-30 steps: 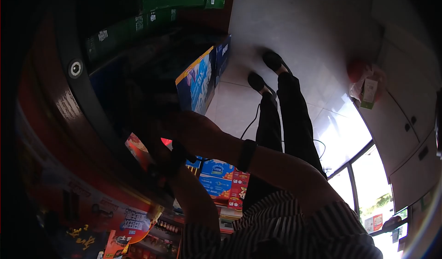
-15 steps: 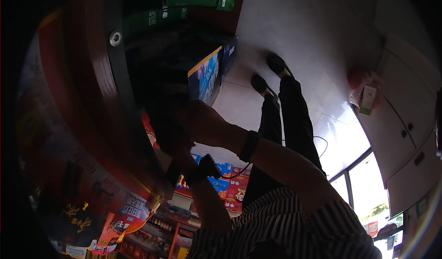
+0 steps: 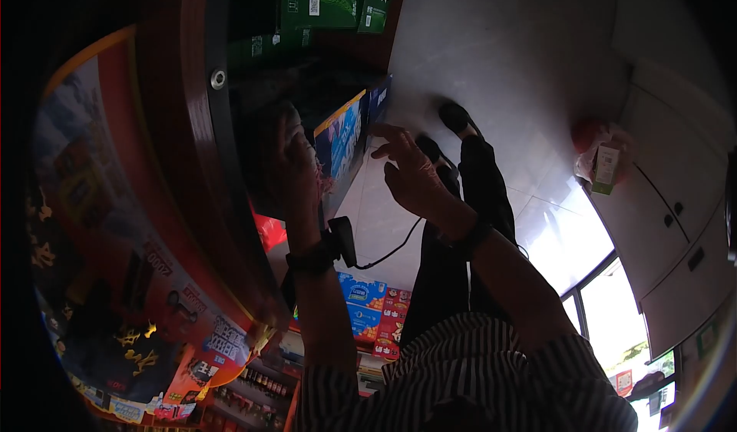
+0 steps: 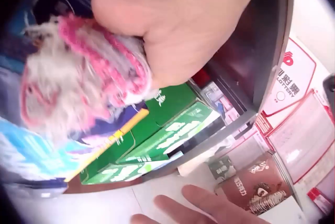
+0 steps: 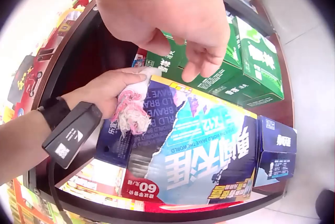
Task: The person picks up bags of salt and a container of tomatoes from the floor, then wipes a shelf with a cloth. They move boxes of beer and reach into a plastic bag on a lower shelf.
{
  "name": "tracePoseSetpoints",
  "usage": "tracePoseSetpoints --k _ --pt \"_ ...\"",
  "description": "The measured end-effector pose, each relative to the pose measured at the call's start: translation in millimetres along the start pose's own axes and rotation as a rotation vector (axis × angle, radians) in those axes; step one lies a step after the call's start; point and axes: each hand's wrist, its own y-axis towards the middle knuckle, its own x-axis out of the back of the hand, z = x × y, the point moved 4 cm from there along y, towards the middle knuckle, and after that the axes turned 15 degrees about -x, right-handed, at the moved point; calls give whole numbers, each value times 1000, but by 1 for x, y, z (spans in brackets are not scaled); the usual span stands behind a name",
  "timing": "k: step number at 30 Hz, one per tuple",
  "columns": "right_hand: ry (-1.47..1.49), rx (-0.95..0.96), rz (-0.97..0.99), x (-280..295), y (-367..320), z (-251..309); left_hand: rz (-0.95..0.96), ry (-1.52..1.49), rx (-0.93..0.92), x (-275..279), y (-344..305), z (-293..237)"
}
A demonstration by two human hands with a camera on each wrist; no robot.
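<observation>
My left hand [image 3: 298, 167] grips a bunched, frayed pink-and-white cloth [image 4: 84, 77]. In the right wrist view the cloth lies at the edge of a blue carton [image 5: 209, 145], which has a torn-looking printed front and a red price spot. My right hand [image 3: 421, 178] is apart from the left, over the floor side of the carton in the head view. Its fingers are loosely bent, and nothing is between them in the right wrist view.
Green cartons [image 5: 256, 59] stand behind the blue one, with a smaller dark-blue box [image 5: 276, 148] beside it. A dark counter edge [image 3: 219, 125] runs along the left. Blue and red packs [image 3: 365, 305] sit lower down. A cable [image 3: 395, 251] hangs from the left wrist camera.
Both hands were close together in the shadow by the boxes. The right hand has moved away to the right, and the left hand has extended up along the blue carton.
</observation>
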Motion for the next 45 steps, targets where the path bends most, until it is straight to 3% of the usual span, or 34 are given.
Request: tracePoseSetpoints --k 2,4,9,11,12,14,16,18,19,20,22,26,28,30,32,33,34,36,37,38,41,44,45 --pt "26 -129 10 7 0 -10 87 -82 -257 -9 8 -25" --pt "48 -153 12 8 -3 -13 65 -15 -309 -2 -13 -34" --pt "70 -207 54 13 -5 -18 105 -42 -146 7 -117 -1" --pt "62 -220 50 12 -6 -22 235 6 218 8 -161 26" --pt "46 -233 46 12 -6 -25 237 9 216 11 -165 28" --pt "27 -221 23 13 -9 -29 463 549 -260 13 -169 21" --pt "12 -209 -5 18 -12 -34 377 483 -284 23 -161 4" --pt "-8 -247 -7 23 -14 -43 694 778 80 29 -138 -15" --pt "-4 -253 -14 27 -15 -44 532 885 -107 28 -137 -11" --pt "-13 -260 -39 31 -16 -46 80 298 -277 32 -145 16" --pt "-17 -275 -54 33 -19 -52 69 123 -12 23 -86 -36" --pt "-71 -271 -33 38 -27 -58 125 71 -88 -3 -75 -20" --pt "-101 -291 -14 39 -28 -69 160 144 63 5 -109 0" --pt "-23 -333 -72 36 -29 -86 204 174 34 13 -118 9" --pt "-2 -334 -75 36 -31 -96 1034 1005 143 5 -118 17" --pt "2 -375 -47 37 -32 -101 1012 1059 -25 5 -98 -12" --pt "6 -415 -16 36 -34 -108 1018 1066 -28 9 -109 7" --pt "10 -452 15 35 -39 -125 200 199 93 42 -127 66" --pt "3 -483 43 35 -43 -133 41 271 59 45 -120 77" --pt "6 -481 50 35 -46 -141 39 279 62 50 -118 86" --pt "-32 -528 36 35 -57 -156 -206 -55 -1 73 -95 88" --pt "-73 -527 54 32 -62 -163 -303 -99 -21 63 -60 47" --pt "-77 -529 43 30 -62 -163 -352 -16 10 68 -60 59"
